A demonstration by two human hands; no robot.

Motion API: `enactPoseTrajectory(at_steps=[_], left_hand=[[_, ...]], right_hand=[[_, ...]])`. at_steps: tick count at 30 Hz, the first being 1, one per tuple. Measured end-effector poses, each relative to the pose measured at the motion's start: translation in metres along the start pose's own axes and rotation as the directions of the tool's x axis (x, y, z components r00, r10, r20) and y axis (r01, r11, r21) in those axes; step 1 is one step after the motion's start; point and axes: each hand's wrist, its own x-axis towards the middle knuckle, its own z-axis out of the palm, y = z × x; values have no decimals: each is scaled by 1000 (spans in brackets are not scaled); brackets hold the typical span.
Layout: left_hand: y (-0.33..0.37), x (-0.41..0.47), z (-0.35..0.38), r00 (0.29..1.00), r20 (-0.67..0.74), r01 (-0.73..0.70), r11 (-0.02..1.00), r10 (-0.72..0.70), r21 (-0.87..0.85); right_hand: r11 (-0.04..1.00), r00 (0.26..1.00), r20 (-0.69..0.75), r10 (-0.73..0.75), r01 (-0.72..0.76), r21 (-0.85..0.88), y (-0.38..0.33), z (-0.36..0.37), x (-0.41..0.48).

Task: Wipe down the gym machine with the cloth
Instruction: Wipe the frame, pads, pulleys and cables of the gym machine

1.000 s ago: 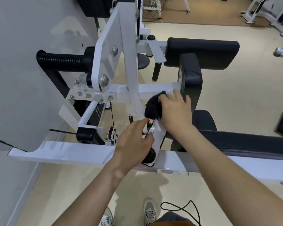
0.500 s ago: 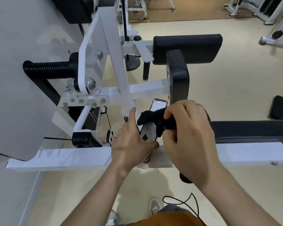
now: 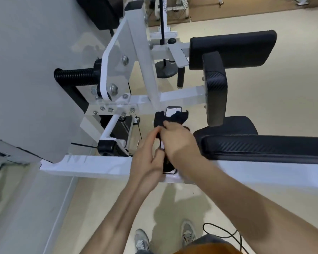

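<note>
The gym machine has a white steel frame [image 3: 92,164] and black pads. A short white bracket [image 3: 171,111] rises from the front beam at the centre. A black cloth [image 3: 180,117] is draped over that bracket, bunched round both its sides. My right hand [image 3: 180,142] grips the cloth from above and presses it against the bracket. My left hand [image 3: 147,153] sits just left of it, fingers curled at the bracket's lower part and the cloth's edge. What the left fingers grip is hidden by my right hand.
A black seat pad [image 3: 264,145] runs to the right, with an upright pad [image 3: 216,87] and a back pad [image 3: 231,49] beyond. A black ribbed handle [image 3: 73,77] sticks out left beside a grey wall [image 3: 26,70]. My shoes [image 3: 141,240] and a black cord [image 3: 224,233] are on the floor.
My right hand has brought the cloth down from the crossbar onto the short bracket and wrapped it round. My left hand stayed at the bracket's base. The camera view shifted.
</note>
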Motion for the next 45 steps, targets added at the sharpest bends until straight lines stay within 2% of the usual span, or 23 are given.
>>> enactPoseTrajectory(at_steps=[2, 4, 6, 8, 9, 11, 13, 14, 15, 17, 20, 21, 23, 25, 27, 29, 31, 35, 37, 39, 41, 43, 45], left_hand=[[-1, -12, 0, 998, -22, -51, 998, 52, 26], [-4, -25, 2, 977, 15, -209, 953, 211, 221], [-5, -37, 4, 942, 80, -321, 803, 326, 503], [0, -47, 9, 920, 204, -386, 676, 335, 628], [1, -52, 12, 905, 256, -421, 643, 338, 640], [1, -61, 18, 859, 339, -509, 569, 383, 646], [3, -68, 21, 812, 390, -575, 485, 433, 659], [4, -71, 22, 802, 397, -587, 469, 446, 660], [7, -73, 23, 804, 385, -584, 476, 454, 658], [12, -77, 22, 821, 353, -560, 506, 449, 656], [14, -68, 14, 840, 358, -526, 452, 408, 720], [16, -62, 12, 866, 366, -494, 462, 341, 737], [24, -51, 16, 898, 371, -439, 460, 235, 772], [34, -51, 39, 854, 456, -520, 380, 250, 765], [46, -60, 79, 759, 540, -647, 340, 363, 682], [66, -70, 121, 691, 601, -717, 275, 402, 641], [88, -72, 158, 665, 600, -742, 303, 446, 597], [104, -66, 178, 691, 588, -722, 370, 420, 584], [89, -62, 162, 719, 517, -694, 451, 465, 561], [67, -58, 146, 771, 426, -633, 502, 473, 589], [58, -61, 146, 810, 364, -578, 518, 460, 631], [75, -69, 170, 822, 350, -560, 525, 449, 641], [104, -79, 206, 812, 389, -580, 522, 435, 626]], right_hand=[[989, 991, -41, -125, 128, 73, -10, 0, -52], [985, 987, -143, -73, 94, 148, 7, 1, -96], [994, 979, -185, -85, 97, 52, 28, -4, -126], [988, 978, -162, -134, 120, -95, 50, -11, -146], [988, 981, -163, -104, 83, -130, 63, -16, -153], [983, 981, -183, 62, -92, -160, 93, -32, -171], [949, 937, -246, 246, -285, -136, 105, -50, -189], [935, 919, -279, 280, -327, -137, 96, -51, -192], [939, 919, -298, 259, -311, -144, 79, -45, -188], [976, 963, -208, 173, -196, -94, 29, -20, -168], [964, 974, -27, 225, -219, 149, -25, 8, -136], [967, 977, -3, 213, -210, 145, -26, 7, -131], [994, 998, 26, 58, -60, 86, -5, -10, -136], [1000, 1000, -26, -5, 5, -15, 38, -30, -155], [983, 984, -130, 123, -139, -121, 90, -52, -184], [935, 942, -175, 285, -313, -167, 131, -74, -211], [882, 884, -228, 407, -446, -151, 164, -90, -228], [811, 758, -388, 524, -584, -45, 172, -84, -221], [889, 828, -370, 422, -459, -13, 147, -62, -206], [974, 931, -288, 222, -226, 21, 129, -47, -200], [1000, 980, -196, 21, -24, -14, 150, -55, -210], [998, 987, -154, -41, 34, -46, 195, -78, -226], [997, 983, -180, 41, -51, -54, 236, -99, -249]])
